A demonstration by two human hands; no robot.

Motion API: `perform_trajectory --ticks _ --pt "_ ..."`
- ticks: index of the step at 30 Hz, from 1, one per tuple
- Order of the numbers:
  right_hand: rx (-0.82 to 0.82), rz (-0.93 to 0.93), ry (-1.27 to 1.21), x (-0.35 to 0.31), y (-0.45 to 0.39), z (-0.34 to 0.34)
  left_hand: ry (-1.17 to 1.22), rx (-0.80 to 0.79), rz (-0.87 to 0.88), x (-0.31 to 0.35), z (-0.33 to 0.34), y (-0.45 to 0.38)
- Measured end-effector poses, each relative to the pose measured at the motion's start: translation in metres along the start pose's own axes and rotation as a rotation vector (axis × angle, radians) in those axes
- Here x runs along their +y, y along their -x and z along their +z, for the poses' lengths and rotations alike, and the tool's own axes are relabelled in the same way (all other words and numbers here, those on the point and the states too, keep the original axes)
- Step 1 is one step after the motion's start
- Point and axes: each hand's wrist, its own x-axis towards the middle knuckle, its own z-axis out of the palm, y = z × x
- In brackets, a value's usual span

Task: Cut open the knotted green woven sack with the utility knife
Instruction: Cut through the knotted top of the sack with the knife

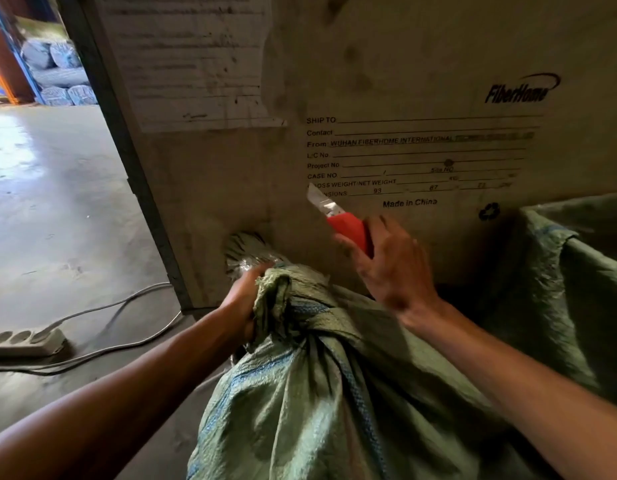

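Sack (335, 393): knotted neck gripped by left hand (243, 303); right hand (393, 268) raised above, holding knife (338, 220), blade out.

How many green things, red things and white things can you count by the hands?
Green: 2, the knotted green woven sack and the open green woven sack beside it.
Red: 1, the red-handled utility knife.
White: 1, the white plastic power strip on the floor.
Total: 4.
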Motion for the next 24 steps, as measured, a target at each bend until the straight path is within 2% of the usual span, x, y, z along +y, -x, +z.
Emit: perform_trajectory --ticks 4,8,11,15,18,21,24 --pt "-0.162 0.332 -0.452 0.020 0.011 -0.001 0.025 -0.027 0.009 0.007 -0.012 -0.001" --pt "-0.286 0.558 -0.704 0.017 0.020 0.002 0.035 -0.123 0.028 0.008 -0.011 -0.002" --pt "-0.259 0.550 -0.791 0.007 0.018 0.002 0.021 -0.186 0.116 0.019 -0.006 0.002" --pt "-0.230 0.537 -0.931 -0.011 0.014 0.000 -0.243 -0.241 0.327 0.029 -0.007 0.001" --pt "-0.278 0.537 -0.989 -0.024 0.007 -0.002 -0.338 -0.324 0.303 0.031 -0.002 0.003" --pt "-0.334 0.504 -0.999 -0.033 0.005 -0.005 -0.239 -0.296 0.221 0.038 0.000 0.007" --pt "-0.350 0.444 -0.962 -0.035 0.007 -0.008 -0.247 -0.149 0.267 0.041 -0.005 0.004"
